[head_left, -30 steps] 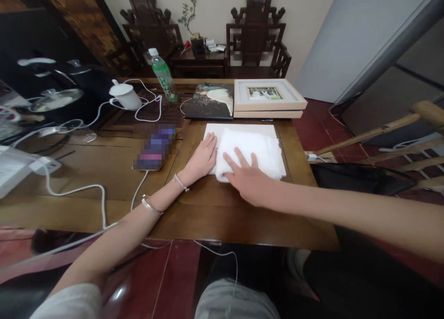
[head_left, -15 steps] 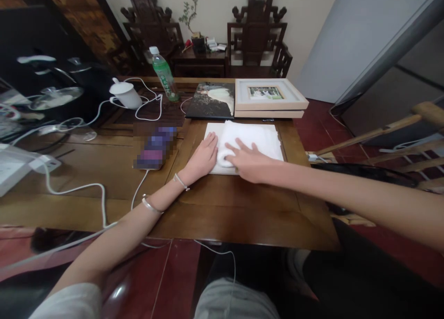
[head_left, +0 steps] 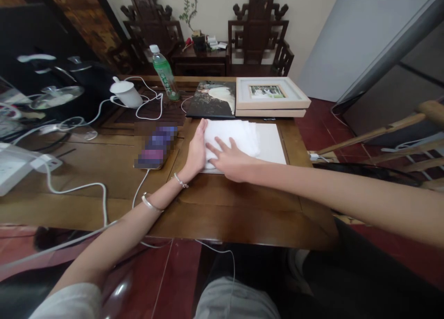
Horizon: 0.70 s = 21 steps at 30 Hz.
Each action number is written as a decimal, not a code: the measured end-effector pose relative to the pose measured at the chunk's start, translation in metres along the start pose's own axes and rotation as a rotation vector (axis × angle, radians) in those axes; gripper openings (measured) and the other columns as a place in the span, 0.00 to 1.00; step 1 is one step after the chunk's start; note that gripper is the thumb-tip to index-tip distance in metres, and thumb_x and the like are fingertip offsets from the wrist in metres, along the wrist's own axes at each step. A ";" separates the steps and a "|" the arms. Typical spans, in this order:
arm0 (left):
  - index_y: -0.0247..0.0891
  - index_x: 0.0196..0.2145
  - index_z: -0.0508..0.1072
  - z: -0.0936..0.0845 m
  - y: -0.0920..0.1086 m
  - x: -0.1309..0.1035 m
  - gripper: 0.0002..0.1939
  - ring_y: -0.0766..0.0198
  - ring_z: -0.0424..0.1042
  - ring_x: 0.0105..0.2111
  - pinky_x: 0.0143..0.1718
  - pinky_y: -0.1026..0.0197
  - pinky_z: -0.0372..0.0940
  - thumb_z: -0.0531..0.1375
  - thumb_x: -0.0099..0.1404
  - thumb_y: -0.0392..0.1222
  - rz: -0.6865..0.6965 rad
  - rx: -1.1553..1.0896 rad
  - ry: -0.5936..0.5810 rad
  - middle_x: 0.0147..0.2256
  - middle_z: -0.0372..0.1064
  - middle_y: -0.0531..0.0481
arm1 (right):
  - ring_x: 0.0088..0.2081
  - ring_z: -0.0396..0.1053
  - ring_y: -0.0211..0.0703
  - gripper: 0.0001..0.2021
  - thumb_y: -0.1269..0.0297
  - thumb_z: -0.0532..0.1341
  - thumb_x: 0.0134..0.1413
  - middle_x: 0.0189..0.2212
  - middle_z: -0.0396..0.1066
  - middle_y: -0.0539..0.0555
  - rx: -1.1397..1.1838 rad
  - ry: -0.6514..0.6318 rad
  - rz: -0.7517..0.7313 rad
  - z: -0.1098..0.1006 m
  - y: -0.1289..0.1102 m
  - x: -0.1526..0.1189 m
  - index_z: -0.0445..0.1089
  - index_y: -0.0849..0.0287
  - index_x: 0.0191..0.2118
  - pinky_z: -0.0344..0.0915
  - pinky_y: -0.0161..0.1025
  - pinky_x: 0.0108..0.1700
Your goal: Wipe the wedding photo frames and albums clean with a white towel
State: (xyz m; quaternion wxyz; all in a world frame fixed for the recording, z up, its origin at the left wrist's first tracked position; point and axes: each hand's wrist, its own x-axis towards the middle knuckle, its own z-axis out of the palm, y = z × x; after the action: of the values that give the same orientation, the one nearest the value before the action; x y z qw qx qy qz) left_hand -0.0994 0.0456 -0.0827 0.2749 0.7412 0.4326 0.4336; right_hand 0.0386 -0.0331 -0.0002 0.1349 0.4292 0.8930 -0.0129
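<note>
A folded white cloth [head_left: 243, 133] lies on a flat white board [head_left: 272, 143] near the middle of the wooden table. With fingers spread, my right hand [head_left: 231, 161] presses down on the cloth's near left part. My left hand [head_left: 197, 145] stands on edge along the left side of the cloth and board, fingers stretched out and palm turned toward them. Neither hand grips anything. The lower edge of the cloth is partly hidden under my right hand.
Behind the board are a dark picture panel [head_left: 215, 99] and stacked pale wooden frames [head_left: 272, 97]. To the left lie a phone [head_left: 156, 148] on a cable, a green bottle [head_left: 165, 74] and a white lidded cup [head_left: 125, 93]. White cables cross the wooden table [head_left: 222, 212].
The cloth has slid left across the board, baring the board's right part. My right hand moved left with it. My left hand turned from lying flat to standing against the left edge.
</note>
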 end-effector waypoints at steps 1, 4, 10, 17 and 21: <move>0.45 0.69 0.45 0.000 0.000 0.001 0.32 0.63 0.50 0.67 0.67 0.52 0.51 0.24 0.75 0.52 -0.003 -0.003 0.009 0.68 0.50 0.47 | 0.69 0.37 0.73 0.28 0.77 0.58 0.53 0.70 0.43 0.67 0.003 0.007 -0.035 -0.001 -0.006 -0.007 0.64 0.61 0.61 0.47 0.72 0.61; 0.44 0.69 0.48 0.000 0.003 -0.001 0.35 0.63 0.52 0.66 0.67 0.53 0.51 0.22 0.74 0.53 -0.012 -0.001 0.009 0.67 0.52 0.47 | 0.66 0.48 0.70 0.23 0.78 0.55 0.55 0.66 0.53 0.66 0.037 0.023 -0.138 -0.008 -0.019 -0.032 0.69 0.62 0.56 0.55 0.67 0.58; 0.33 0.63 0.61 -0.001 0.018 -0.009 0.34 0.54 0.55 0.65 0.67 0.47 0.50 0.34 0.75 0.56 0.030 0.106 -0.084 0.64 0.57 0.40 | 0.41 0.71 0.52 0.18 0.78 0.51 0.54 0.44 0.73 0.63 0.189 -0.041 -0.113 -0.022 -0.010 -0.064 0.73 0.60 0.44 0.63 0.46 0.39; 0.30 0.62 0.60 0.003 0.011 -0.011 0.27 0.50 0.49 0.67 0.66 0.42 0.49 0.41 0.74 0.49 0.090 0.297 -0.283 0.65 0.55 0.35 | 0.37 0.70 0.52 0.21 0.76 0.50 0.54 0.42 0.73 0.65 0.088 0.037 0.160 -0.012 0.051 -0.034 0.71 0.61 0.51 0.56 0.43 0.33; 0.29 0.62 0.59 0.002 0.009 -0.011 0.25 0.46 0.49 0.67 0.65 0.39 0.48 0.45 0.72 0.44 0.166 0.378 -0.323 0.65 0.53 0.34 | 0.40 0.69 0.53 0.21 0.76 0.50 0.55 0.44 0.73 0.66 0.155 0.054 0.229 -0.020 0.069 -0.002 0.70 0.63 0.52 0.55 0.42 0.34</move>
State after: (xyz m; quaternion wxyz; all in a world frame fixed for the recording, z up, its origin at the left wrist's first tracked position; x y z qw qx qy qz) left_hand -0.0967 0.0317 -0.0810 0.1607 0.8720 0.3939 0.2422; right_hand 0.0884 0.0121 0.0264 0.0776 0.5376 0.8378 -0.0549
